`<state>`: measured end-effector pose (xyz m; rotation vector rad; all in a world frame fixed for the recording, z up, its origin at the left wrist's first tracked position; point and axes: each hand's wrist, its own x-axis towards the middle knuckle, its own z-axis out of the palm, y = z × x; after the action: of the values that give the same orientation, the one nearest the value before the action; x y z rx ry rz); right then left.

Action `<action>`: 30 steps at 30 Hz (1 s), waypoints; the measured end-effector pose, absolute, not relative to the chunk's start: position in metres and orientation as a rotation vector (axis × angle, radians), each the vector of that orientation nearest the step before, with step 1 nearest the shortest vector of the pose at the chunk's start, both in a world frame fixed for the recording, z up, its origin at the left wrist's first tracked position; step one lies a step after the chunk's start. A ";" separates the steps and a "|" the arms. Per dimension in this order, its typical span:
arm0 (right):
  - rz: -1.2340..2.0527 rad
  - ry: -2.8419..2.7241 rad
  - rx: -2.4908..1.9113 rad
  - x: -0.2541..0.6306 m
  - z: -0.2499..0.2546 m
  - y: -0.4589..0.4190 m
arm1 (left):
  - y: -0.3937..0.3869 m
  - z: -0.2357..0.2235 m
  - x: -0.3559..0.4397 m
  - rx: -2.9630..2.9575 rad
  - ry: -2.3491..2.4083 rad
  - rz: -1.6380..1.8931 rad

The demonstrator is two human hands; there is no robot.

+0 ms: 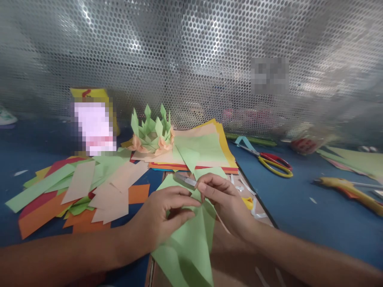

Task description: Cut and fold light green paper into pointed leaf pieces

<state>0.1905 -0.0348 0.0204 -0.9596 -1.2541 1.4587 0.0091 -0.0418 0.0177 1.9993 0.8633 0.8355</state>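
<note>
A large light green paper sheet, creased and partly raised, lies under both my hands on a brown board. My left hand rests over its left part, fingers stretched out and thumb apart, fingertips close to my right hand. Thumb and fingers of my right hand are pinched at the near end of a slim grey-white blade-like piece, which points up and left across the paper. The pinching fingers hide its near end. Behind it stands a green folded-paper crown shape with peach folded pieces round its base.
Cut paper strips in several colours pile up at left, near a blurred bright phone-like object. Stacked coloured sheets lie behind. Scissors and a yellow glue gun lie right; a perforated metal panel rises behind.
</note>
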 end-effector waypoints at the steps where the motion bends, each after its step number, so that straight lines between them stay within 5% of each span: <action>1: 1.430 -1.286 -0.968 0.190 0.021 -0.033 | -0.040 0.017 0.008 2.008 0.890 0.826; 11: 0.580 -2.229 -0.982 0.201 0.020 -0.036 | -0.017 0.013 -0.006 2.151 1.069 0.731; 30: 0.476 -2.540 -0.996 0.199 0.023 -0.040 | -0.009 0.015 -0.008 2.331 1.061 0.601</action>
<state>0.1988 -0.0399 0.0229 -0.9959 -2.5404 0.4763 -0.0077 -0.0091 0.0152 2.3314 1.0611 0.6007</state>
